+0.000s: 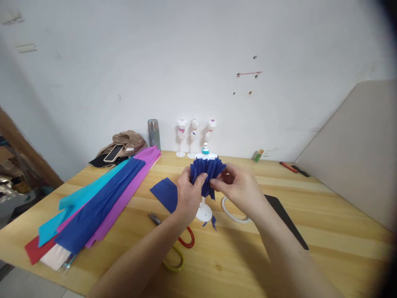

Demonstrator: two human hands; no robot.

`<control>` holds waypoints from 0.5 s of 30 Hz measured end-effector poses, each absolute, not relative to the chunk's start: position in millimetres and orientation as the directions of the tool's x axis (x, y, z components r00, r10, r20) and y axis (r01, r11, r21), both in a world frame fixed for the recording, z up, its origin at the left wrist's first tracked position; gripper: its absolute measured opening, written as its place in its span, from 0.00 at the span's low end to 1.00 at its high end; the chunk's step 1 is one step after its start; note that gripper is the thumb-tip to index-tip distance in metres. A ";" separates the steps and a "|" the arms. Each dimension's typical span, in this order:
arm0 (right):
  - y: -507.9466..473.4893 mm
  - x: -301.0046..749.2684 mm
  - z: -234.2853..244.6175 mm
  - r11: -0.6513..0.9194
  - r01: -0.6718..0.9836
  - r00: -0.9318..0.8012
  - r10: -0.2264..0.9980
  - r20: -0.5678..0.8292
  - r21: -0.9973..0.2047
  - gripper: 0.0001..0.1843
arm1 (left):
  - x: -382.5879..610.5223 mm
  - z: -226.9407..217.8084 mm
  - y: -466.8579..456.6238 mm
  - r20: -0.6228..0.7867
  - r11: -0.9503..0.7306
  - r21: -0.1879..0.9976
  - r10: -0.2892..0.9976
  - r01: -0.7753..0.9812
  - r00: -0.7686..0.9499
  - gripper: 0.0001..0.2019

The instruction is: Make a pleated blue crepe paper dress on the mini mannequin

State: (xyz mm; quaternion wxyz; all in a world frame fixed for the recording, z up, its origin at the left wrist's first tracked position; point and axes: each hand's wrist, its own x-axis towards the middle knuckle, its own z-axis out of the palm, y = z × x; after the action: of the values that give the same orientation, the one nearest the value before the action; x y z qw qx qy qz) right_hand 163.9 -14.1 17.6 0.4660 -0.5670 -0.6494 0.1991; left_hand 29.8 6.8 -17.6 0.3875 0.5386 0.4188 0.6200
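Pleated dark blue paper (207,167) is wrapped about the body of a small white mannequin (204,212), whose round base and teal-banded neck show below and above it. My left hand (190,192) is closed on the pleats from the left, thumb pressed on the front. From the right, my right hand (237,184) pinches the edge of the same paper between thumb and fingers. A flat dark blue paper piece (166,193) lies behind my left hand. Small blue scraps (214,222) rest beside the base. Scissors (186,238) with red and yellow handles lie partly under my left forearm.
A white tape ring (231,215) and a dark flat board (287,219) lie at right. Coloured paper sheets (102,203) spread over the left side. Along the wall stand three mannequins (181,134) and a flask (154,134). A glue stick (258,155) and cutters (288,167) lie farther right.
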 end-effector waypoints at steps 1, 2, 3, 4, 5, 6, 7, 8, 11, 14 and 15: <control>-13.6 164.3 16.6 0.280 0.543 0.077 0.922 0.380 -0.791 0.05 | 29.8 -17.5 6.7 0.344 -0.350 0.936 0.931 -0.029 -0.120 0.09; -13.2 164.6 15.8 0.285 0.533 0.075 0.922 0.380 -0.797 0.05 | 29.8 -17.3 6.4 0.345 -0.350 0.936 0.931 -0.027 -0.120 0.08; -12.9 164.7 15.2 0.288 0.525 0.071 0.923 0.378 -0.801 0.05 | 29.7 -16.9 6.1 0.346 -0.351 0.936 0.931 -0.025 -0.120 0.08; -12.7 164.8 15.0 0.285 0.520 0.066 0.926 0.371 -0.805 0.05 | 29.6 -16.5 5.8 0.346 -0.351 0.936 0.931 -0.025 -0.118 0.08; -12.7 164.8 15.1 0.277 0.518 0.063 0.931 0.359 -0.809 0.05 | 29.5 -16.1 5.5 0.345 -0.350 0.936 0.931 -0.025 -0.116 0.08; -12.9 164.8 15.5 0.267 0.514 0.062 0.936 0.346 -0.815 0.04 | 29.4 -15.7 5.2 0.344 -0.349 0.937 0.932 -0.026 -0.116 0.08; -13.0 164.9 16.0 0.260 0.509 0.060 0.940 0.335 -0.821 0.04 | 29.2 -15.6 5.0 0.343 -0.348 0.937 0.932 -0.027 -0.116 0.08; -13.0 165.1 16.4 0.258 0.502 0.055 0.943 0.328 -0.826 0.04 | 29.1 -15.6 4.9 0.342 -0.347 0.937 0.933 -0.028 -0.117 0.08; -11.5 167.2 16.2 0.279 0.474 0.034 0.942 0.334 -0.835 0.06 | 29.0 -16.7 5.2 0.333 -0.339 0.940 0.935 -0.030 -0.122 0.08; -8.3 170.0 14.5 0.297 0.445 0.020 0.940 0.341 -0.845 0.07 | 29.1 -18.4 6.0 0.333 -0.340 0.939 0.935 -0.041 -0.121 0.09; -7.3 170.7 14.3 0.298 0.427 0.020 0.941 0.338 -0.854 0.08 | 29.2 -18.9 6.3 0.335 -0.342 0.939 0.935 -0.046 -0.115 0.09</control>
State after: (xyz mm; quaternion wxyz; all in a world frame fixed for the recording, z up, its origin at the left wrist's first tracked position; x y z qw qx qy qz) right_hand 170.7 -7.3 14.3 0.4799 -0.5287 -0.6469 0.2677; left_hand 29.2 6.3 -18.9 0.3956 0.5350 0.4154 0.6203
